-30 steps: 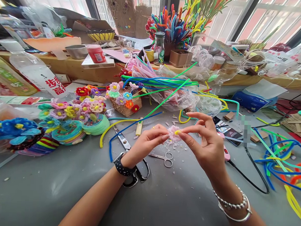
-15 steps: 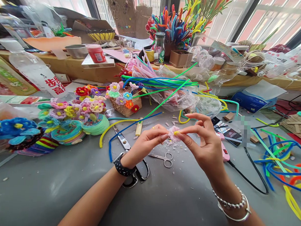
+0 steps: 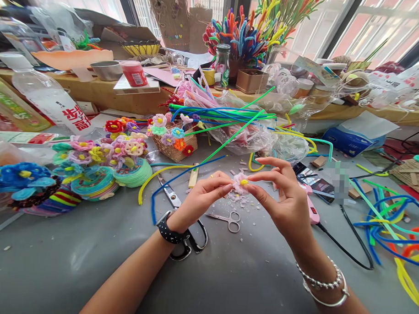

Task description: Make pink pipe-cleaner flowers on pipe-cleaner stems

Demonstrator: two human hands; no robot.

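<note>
Between my two hands is a small pale pink flower with a yellow centre, fuzzy like pipe cleaner. My left hand pinches its left edge between thumb and fingers. On the right side, the thumb and index finger of my right hand close on the petals beside the yellow centre; its other fingers are raised. Below the flower lie small scissors among pale scraps. Large black-handled scissors rest partly under my left wrist.
Finished fuzzy flowers in pots and a small basket stand at left. A pink corded tool lies beside my right hand. Loose coloured pipe cleaners spread at right; a bundle lies behind. A water bottle leans at far left.
The flower has turned slightly, so its yellow centre shows more plainly. My right fingertips have shifted a little off the centre; both hands otherwise stay in place.
</note>
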